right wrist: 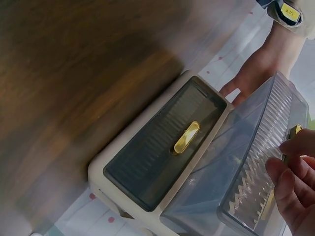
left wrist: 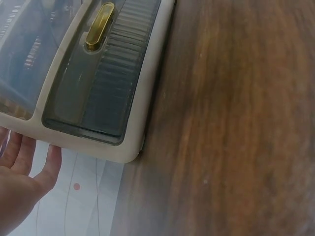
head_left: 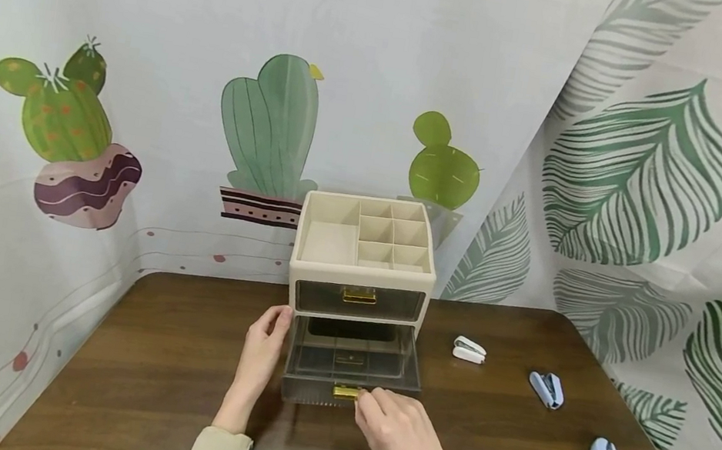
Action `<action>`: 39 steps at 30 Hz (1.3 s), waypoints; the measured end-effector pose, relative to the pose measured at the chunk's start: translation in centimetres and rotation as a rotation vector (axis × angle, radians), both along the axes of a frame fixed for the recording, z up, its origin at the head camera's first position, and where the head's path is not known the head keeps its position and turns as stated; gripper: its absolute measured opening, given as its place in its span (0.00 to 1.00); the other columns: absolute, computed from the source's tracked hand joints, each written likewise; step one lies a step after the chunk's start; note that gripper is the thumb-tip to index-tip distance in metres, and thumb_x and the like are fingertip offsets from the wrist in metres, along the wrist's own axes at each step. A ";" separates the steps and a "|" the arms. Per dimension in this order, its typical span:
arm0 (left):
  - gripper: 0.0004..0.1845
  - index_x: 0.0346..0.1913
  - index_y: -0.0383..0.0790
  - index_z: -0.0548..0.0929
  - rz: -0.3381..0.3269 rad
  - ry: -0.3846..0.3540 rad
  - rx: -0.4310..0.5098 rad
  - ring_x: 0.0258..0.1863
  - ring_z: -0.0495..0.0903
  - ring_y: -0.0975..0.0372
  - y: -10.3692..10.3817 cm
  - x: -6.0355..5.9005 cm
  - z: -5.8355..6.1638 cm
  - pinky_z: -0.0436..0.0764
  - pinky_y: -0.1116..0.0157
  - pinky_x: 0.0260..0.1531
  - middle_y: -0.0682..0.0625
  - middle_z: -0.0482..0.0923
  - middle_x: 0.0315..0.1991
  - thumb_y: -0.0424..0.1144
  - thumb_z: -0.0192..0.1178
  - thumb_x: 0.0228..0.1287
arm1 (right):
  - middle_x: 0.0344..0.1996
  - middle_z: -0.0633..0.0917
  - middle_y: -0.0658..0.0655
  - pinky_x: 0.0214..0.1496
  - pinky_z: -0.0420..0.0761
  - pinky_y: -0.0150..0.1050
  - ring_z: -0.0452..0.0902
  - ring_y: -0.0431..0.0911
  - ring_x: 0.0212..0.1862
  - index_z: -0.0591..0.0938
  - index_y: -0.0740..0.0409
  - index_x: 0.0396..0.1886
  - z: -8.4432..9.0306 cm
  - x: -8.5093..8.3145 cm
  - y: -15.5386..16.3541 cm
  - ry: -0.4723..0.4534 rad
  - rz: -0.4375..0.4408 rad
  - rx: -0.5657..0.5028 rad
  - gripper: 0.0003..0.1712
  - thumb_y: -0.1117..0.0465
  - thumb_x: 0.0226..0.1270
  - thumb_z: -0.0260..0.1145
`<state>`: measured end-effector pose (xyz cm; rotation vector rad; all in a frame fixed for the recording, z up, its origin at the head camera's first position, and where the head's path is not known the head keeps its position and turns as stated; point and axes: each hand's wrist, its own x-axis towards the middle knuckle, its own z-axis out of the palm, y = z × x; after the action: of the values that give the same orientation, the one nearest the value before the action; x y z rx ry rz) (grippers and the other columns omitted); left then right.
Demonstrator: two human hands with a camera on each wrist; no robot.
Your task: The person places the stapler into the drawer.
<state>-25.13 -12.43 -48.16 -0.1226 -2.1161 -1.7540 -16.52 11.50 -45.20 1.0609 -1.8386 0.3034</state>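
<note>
We are seeing the right hand [head_left: 397,429] pinching the gold handle [head_left: 346,392] of the lower drawer [head_left: 350,367], which is standing pulled out. The left hand [head_left: 264,347], fingers straight, is pressing the organizer [head_left: 363,256]'s left side. Three staplers [head_left: 545,389] are lying on the surface [head_left: 135,378], right.

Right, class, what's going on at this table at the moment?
A person sits at a brown table with a small cream organizer. The left hand rests against the organizer's left side, while the right hand pinches the gold handle of the lower drawer, which stands pulled out. The upper drawer is shut. Three small staplers lie to the right, untouched.
</note>
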 end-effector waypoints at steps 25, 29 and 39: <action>0.17 0.50 0.32 0.82 -0.001 -0.001 -0.020 0.43 0.75 0.59 0.4 1.1 1.8 0.72 0.66 0.45 0.43 0.81 0.44 0.44 0.52 0.76 | 0.17 0.73 0.39 0.19 0.64 0.23 0.63 0.30 0.18 0.79 0.50 0.22 1.9 -0.8 6.5 -0.113 0.128 -0.161 0.15 0.57 0.72 0.59; 0.18 0.50 0.35 0.82 0.005 0.003 -0.010 0.44 0.75 0.59 0.2 0.8 1.2 0.72 0.65 0.46 0.44 0.81 0.45 0.47 0.53 0.75 | 0.19 0.78 0.41 0.19 0.69 0.26 0.67 0.32 0.19 0.81 0.50 0.22 2.2 -1.4 9.2 -0.123 0.018 -0.224 0.15 0.55 0.72 0.59; 0.19 0.50 0.37 0.82 0.017 0.007 0.000 0.44 0.75 0.59 0.1 0.2 0.2 0.72 0.64 0.47 0.46 0.82 0.45 0.50 0.53 0.74 | 0.20 0.81 0.50 0.26 0.68 0.40 0.72 0.43 0.21 0.84 0.58 0.26 2.9 -1.7 16.9 -0.249 -0.500 -0.438 0.03 0.64 0.58 0.70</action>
<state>-24.92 -12.38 -47.97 -0.1102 -2.1065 -1.7412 -18.27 28.37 -42.26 0.2571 -2.0598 0.5214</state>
